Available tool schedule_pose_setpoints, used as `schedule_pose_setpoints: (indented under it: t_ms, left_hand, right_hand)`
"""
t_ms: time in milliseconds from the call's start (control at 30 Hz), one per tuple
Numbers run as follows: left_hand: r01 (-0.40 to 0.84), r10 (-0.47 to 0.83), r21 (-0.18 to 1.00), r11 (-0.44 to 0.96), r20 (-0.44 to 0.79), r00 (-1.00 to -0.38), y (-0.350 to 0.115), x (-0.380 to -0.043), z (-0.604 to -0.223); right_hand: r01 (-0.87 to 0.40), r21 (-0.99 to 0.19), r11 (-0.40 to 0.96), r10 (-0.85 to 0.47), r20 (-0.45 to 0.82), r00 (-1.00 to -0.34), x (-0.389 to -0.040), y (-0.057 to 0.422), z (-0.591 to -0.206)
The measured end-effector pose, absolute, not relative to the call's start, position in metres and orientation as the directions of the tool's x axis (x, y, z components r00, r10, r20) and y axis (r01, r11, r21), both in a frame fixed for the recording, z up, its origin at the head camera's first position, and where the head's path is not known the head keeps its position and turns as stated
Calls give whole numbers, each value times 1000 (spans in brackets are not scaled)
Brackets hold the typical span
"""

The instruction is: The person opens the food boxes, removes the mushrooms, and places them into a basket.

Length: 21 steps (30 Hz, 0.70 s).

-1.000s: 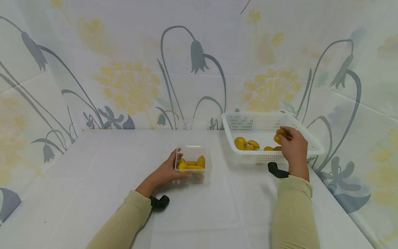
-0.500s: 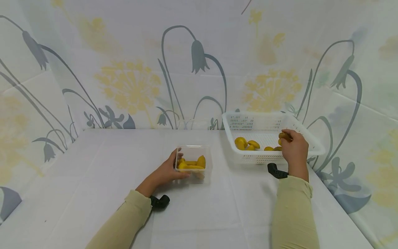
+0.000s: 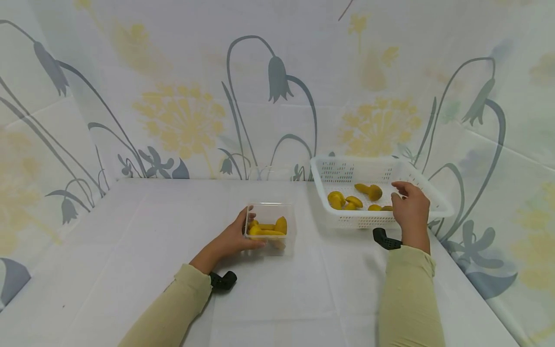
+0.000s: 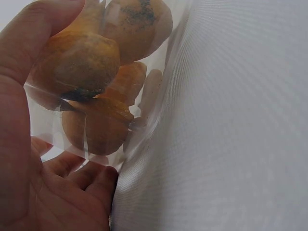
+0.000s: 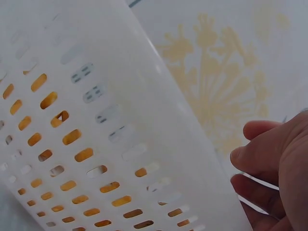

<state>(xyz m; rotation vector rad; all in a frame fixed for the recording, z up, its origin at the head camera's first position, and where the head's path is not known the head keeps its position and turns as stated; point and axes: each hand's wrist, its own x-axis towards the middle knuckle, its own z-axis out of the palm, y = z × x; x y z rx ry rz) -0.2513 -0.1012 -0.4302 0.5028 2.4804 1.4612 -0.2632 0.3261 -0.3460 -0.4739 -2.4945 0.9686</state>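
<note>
My left hand (image 3: 236, 236) grips a clear plastic box (image 3: 289, 222) on the table, thumb at the near side and fingers around its left wall. Several yellow pieces (image 3: 268, 230), rounded at one end and narrower at the other, lie inside. In the left wrist view, some rounded ends of these pieces (image 4: 77, 62) have dark patches through the clear wall. My right hand (image 3: 412, 205) hovers over the right part of a white perforated basket (image 3: 386, 164), fingers loosely bent with nothing between them. Just left of its fingertips, a yellow piece (image 3: 369, 191) lies in the basket.
More yellow pieces (image 3: 344, 200) lie along the basket's near side. Its near wall (image 5: 159, 120) rises in front of the right wrist camera. A floral cloth backdrop (image 3: 191, 111) stands behind the white-covered table (image 3: 173, 207). A faint clear container (image 3: 270, 173) stands at the back.
My right hand has let go of the yellow piece it held, which now lies in the basket left of the fingers. My left hand keeps its hold on the box.
</note>
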Motion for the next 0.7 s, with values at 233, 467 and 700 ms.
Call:
schedule_pose_setpoints:
  t_ms: [233,467,700]
  left_hand:
    - [179,389,870,459,-16,-921,-102,-252,-432]
    - [171,383,869,464,-23,-924,-101,-252,-431]
    - [169,384,872,459,-24,-923,-101,-252,-432]
  right_hand:
    - [144,-724,674,438,235,-868,-263,320,-343]
    - [83,-688,721,364,274,-890,-264,311,-341]
    - [9,-646,764,282,321,-904,-265,296,-335]
